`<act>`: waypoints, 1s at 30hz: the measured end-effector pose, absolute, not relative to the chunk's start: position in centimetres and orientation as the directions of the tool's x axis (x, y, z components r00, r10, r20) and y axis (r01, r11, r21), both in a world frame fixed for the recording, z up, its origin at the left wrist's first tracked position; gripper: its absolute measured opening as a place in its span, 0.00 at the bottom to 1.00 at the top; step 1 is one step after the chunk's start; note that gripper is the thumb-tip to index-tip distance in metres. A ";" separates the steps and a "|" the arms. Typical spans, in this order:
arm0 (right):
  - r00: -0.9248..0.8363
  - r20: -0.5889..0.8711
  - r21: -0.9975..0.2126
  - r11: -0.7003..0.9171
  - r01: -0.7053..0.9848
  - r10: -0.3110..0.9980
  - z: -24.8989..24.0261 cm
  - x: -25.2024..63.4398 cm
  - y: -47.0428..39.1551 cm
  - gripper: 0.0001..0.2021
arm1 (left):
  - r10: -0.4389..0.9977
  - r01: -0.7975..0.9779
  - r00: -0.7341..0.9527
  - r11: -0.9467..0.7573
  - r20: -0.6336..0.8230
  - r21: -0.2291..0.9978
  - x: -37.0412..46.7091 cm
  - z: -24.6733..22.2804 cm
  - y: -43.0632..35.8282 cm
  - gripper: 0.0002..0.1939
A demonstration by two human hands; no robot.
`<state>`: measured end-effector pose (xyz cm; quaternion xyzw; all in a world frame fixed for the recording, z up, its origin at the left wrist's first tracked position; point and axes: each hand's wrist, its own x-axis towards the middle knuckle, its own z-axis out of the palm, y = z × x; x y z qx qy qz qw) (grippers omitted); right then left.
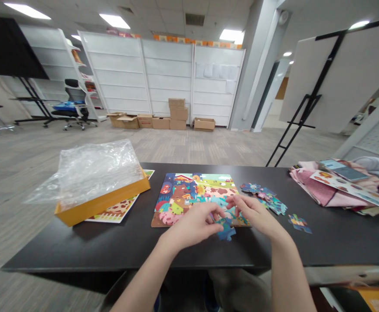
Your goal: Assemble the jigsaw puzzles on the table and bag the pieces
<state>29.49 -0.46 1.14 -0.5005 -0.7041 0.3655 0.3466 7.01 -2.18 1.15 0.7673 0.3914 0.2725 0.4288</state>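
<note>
**Two hands over the animal jigsaw board, lower right partly covered**

Your left hand (205, 220) is narrowed around the near side of a blue jigsaw piece (227, 232); you can't tell from this view whether it is gripped. Your right hand (253, 212) is loosely open, fingers bent over the right side of the jigsaw board (181, 197). Between them, your fingers hide part of the picture and the blue piece's upper end.

The board lies flat near the middle of the black table (121, 247). Loose jigsaw pieces (267, 197) overlap beyond your right hand, their outlines hard to separate; a single piece (300, 223) sits nearer you. Bare tabletop runs from the board to your near edge, and rightward to the folded cloths (319, 186). Leftward, a narrower gap separates the board from the plastic-covered yellow box (103, 197), which hides part of a printed sheet (113, 212).
</note>
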 end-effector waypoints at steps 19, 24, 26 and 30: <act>-0.287 0.220 -0.965 0.252 0.078 0.932 1.0 24.9 -0.6 0.19 | 0.980 -0.099 0.196 0.043 -0.023 0.994 3.3 1.9 -0.4 0.25; -0.248 0.213 -0.961 0.248 0.122 0.945 1.0 24.7 -0.4 0.19 | 0.968 -0.115 0.248 0.072 -0.042 0.991 3.0 2.3 -0.7 0.23; -0.237 0.215 -0.958 0.252 0.138 0.947 1.0 24.5 -0.3 0.20 | 0.968 -0.111 0.248 0.072 -0.043 0.991 3.0 2.3 -0.7 0.22; -0.227 0.227 -0.952 0.265 0.154 0.947 0.9 24.3 -0.2 0.20 | 0.969 -0.075 0.249 0.024 -0.004 0.997 3.0 2.4 -0.5 0.21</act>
